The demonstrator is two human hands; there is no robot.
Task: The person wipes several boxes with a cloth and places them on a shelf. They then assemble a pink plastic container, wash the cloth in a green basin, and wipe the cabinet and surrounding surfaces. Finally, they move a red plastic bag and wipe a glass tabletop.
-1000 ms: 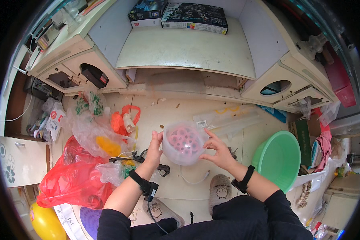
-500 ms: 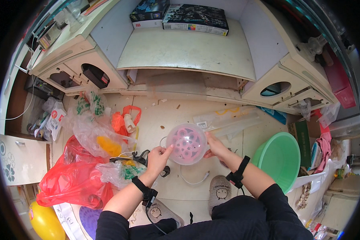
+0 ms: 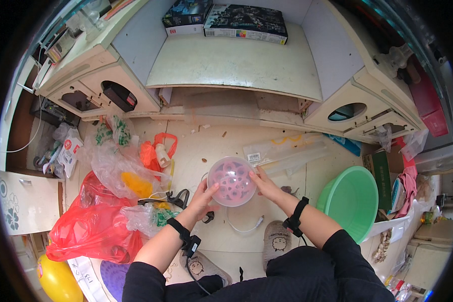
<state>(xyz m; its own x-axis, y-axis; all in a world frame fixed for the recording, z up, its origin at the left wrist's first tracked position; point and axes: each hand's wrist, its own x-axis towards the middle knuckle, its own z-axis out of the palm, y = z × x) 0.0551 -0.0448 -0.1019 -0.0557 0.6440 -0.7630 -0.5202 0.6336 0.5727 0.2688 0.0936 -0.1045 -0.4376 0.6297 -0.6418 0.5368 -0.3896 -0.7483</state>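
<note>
Between my hands is a round, clear plastic dome-shaped piece (image 3: 231, 173), with a pink openwork pattern of holes showing through it. My left hand (image 3: 203, 199) grips its left rim, thumb on the near side and fingers partly hidden behind it. On the opposite rim, my right hand (image 3: 266, 185) is closed with its fingertips against the edge. A white cord (image 3: 244, 230) with a plug (image 3: 259, 220) runs out from beneath the piece onto the floor. What lies under the piece is hidden.
Red plastic bags (image 3: 98, 221) and clear bags (image 3: 113, 163) pile up on the left, near a yellow balloon (image 3: 59, 279). A green basin (image 3: 350, 201) stands at right. Clear plastic packaging (image 3: 287, 153) lies beyond my hands, before a white cabinet (image 3: 231, 60). Slippers (image 3: 277, 244) are at my feet.
My left hand has shifted a little and its fingers reach further around the rim. My right hand has slid slightly inward and up along the edge. The dome-shaped piece has moved slightly left.
</note>
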